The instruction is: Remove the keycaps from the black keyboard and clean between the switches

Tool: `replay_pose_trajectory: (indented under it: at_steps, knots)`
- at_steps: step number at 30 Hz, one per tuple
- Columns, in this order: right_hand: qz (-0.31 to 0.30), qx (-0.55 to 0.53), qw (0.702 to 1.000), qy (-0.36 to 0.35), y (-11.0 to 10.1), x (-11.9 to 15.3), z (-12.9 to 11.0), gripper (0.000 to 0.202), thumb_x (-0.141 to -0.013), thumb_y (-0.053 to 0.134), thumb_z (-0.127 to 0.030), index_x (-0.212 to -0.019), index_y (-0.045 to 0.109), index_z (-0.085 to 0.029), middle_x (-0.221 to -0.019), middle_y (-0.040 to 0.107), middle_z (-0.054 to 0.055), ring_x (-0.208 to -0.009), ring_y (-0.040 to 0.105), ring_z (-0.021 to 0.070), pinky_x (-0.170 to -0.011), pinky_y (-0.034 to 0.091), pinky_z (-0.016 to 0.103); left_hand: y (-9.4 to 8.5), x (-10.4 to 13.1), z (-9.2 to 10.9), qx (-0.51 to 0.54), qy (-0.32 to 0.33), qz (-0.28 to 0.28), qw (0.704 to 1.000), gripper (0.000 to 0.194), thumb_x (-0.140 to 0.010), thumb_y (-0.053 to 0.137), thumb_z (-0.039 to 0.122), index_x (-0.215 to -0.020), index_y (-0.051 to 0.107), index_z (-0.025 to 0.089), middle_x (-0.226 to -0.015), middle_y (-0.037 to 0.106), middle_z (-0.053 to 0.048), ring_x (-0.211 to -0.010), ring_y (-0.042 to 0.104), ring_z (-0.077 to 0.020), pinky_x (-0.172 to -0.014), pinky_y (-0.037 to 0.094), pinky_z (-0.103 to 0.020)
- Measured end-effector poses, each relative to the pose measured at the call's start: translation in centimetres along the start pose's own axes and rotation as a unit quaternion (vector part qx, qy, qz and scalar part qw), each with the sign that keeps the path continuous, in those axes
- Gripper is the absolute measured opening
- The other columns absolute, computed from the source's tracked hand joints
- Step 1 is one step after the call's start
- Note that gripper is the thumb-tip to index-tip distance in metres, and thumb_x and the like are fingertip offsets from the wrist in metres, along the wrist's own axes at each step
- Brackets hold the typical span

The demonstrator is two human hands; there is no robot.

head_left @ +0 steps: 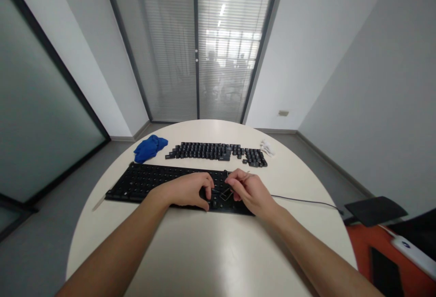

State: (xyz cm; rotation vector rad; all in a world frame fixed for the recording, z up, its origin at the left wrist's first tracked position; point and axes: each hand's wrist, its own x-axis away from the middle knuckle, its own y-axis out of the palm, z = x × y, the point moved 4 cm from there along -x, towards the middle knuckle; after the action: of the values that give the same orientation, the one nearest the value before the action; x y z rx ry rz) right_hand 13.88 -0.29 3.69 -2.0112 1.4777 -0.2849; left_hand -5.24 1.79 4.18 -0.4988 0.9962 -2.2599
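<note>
A black keyboard base (143, 181) with most of its keycaps off lies across the round table. My left hand (190, 190) rests over its middle, thumb and fingers apart in a curve, with nothing visible between them. My right hand (247, 190) is over the right part of the base, thumb and forefinger pinched on a thin wire tool (225, 194) whose looped end is down at the keys. Behind the base, loose black keycaps (204, 150) lie in keyboard order, with a separate number-pad group (255, 157) at the right.
A blue cloth (149, 148) lies at the table's back left, a crumpled white tissue (267, 147) at the back right. A thin light stick (99, 202) is left of the base. A black cable (306, 200) runs off the right edge, near a red chair (361, 242).
</note>
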Motion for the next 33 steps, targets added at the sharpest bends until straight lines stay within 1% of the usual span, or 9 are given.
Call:
replay_pose_trajectory:
  at_steps: [2,4,10,17,20,23,27,30,33]
  knots:
    - [-0.026,-0.022,0.999,0.014,0.9,0.0,0.0,0.027,-0.097,0.052,-0.045,-0.087,0.056,-0.021,-0.059,0.06,-0.004,-0.052,0.06,0.0134,-0.055,0.044,0.024,-0.1,0.0,0.0,0.002,-0.007,0.001,1.0,0.016,-0.066,0.083,0.023,-0.077,0.072,0.021,-0.114,0.062,-0.002,-0.102,0.061,-0.0211,-0.088,0.045,-0.029]
    - [-0.04,-0.026,0.999,0.013,1.3,0.0,-0.1,0.027,-0.095,0.054,-0.045,-0.084,0.053,-0.021,-0.062,0.061,-0.003,-0.056,0.062,0.0136,-0.056,0.045,0.024,-0.2,0.0,-0.1,-0.002,-0.015,0.001,1.0,0.016,-0.065,0.083,0.023,-0.075,0.071,0.02,-0.111,0.063,-0.002,-0.099,0.062,-0.0203,-0.085,0.045,-0.028]
    - [-0.064,-0.04,0.997,0.006,1.9,0.0,-0.4,0.025,-0.095,0.056,-0.042,-0.083,0.055,-0.02,-0.067,0.063,-0.001,-0.06,0.064,0.0138,-0.059,0.047,0.024,-0.3,-0.1,0.1,-0.005,-0.026,-0.003,1.0,0.017,-0.065,0.082,0.022,-0.071,0.066,0.019,-0.105,0.066,-0.001,-0.09,0.061,-0.0189,-0.074,0.044,-0.026]
    - [-0.086,0.058,0.993,-0.063,2.3,0.2,-1.6,0.023,-0.096,0.056,-0.039,-0.084,0.06,-0.02,-0.076,0.068,0.001,-0.07,0.064,0.016,-0.063,0.044,0.025,-0.3,-0.1,-0.1,-0.004,-0.021,0.002,1.0,0.022,-0.064,0.083,0.024,-0.07,0.062,0.018,-0.103,0.065,0.0,-0.088,0.06,-0.0176,-0.073,0.043,-0.027]
    - [-0.116,0.092,0.983,-0.106,2.4,0.4,-2.3,0.02,-0.097,0.055,-0.038,-0.09,0.062,-0.021,-0.083,0.07,0.002,-0.076,0.065,0.0172,-0.066,0.045,0.026,-0.2,-0.1,-0.3,0.002,-0.019,0.001,1.0,0.023,-0.064,0.083,0.023,-0.069,0.061,0.018,-0.101,0.065,0.0,-0.087,0.06,-0.0171,-0.072,0.042,-0.026]
    - [-0.139,0.124,0.974,-0.128,2.4,0.5,-2.8,0.017,-0.098,0.054,-0.036,-0.096,0.062,-0.02,-0.089,0.071,0.004,-0.08,0.066,0.0183,-0.07,0.046,0.027,-0.2,-0.2,-0.4,0.004,-0.015,0.004,1.0,0.024,-0.064,0.083,0.024,-0.067,0.06,0.018,-0.101,0.066,0.0,-0.087,0.06,-0.0174,-0.071,0.042,-0.026]
    - [-0.147,0.14,0.971,-0.127,2.1,0.4,-2.7,0.018,-0.099,0.052,-0.033,-0.101,0.064,-0.02,-0.096,0.071,0.005,-0.084,0.067,0.0182,-0.075,0.046,0.027,-0.2,-0.2,-0.4,0.0,-0.013,0.004,1.0,0.025,-0.063,0.084,0.026,-0.068,0.061,0.018,-0.103,0.065,0.0,-0.089,0.06,-0.0177,-0.073,0.043,-0.026]
    - [-0.147,0.157,0.97,-0.109,1.9,0.3,-2.2,0.021,-0.101,0.048,-0.033,-0.106,0.064,-0.02,-0.093,0.073,0.005,-0.08,0.067,0.0186,-0.072,0.046,0.027,-0.2,-0.2,-0.4,-0.014,-0.017,0.005,1.0,0.025,-0.063,0.085,0.027,-0.069,0.061,0.018,-0.105,0.066,-0.001,-0.09,0.061,-0.0182,-0.074,0.044,-0.026]
    - [-0.142,0.181,0.969,-0.092,1.9,0.2,-1.9,0.025,-0.102,0.044,-0.034,-0.107,0.064,-0.019,-0.091,0.074,0.006,-0.077,0.068,0.0196,-0.07,0.046,0.027,-0.1,-0.2,-0.4,-0.026,-0.021,0.01,0.999,0.025,-0.063,0.085,0.027,-0.073,0.063,0.019,-0.101,0.067,-0.001,-0.087,0.061,-0.0181,-0.074,0.044,-0.026]
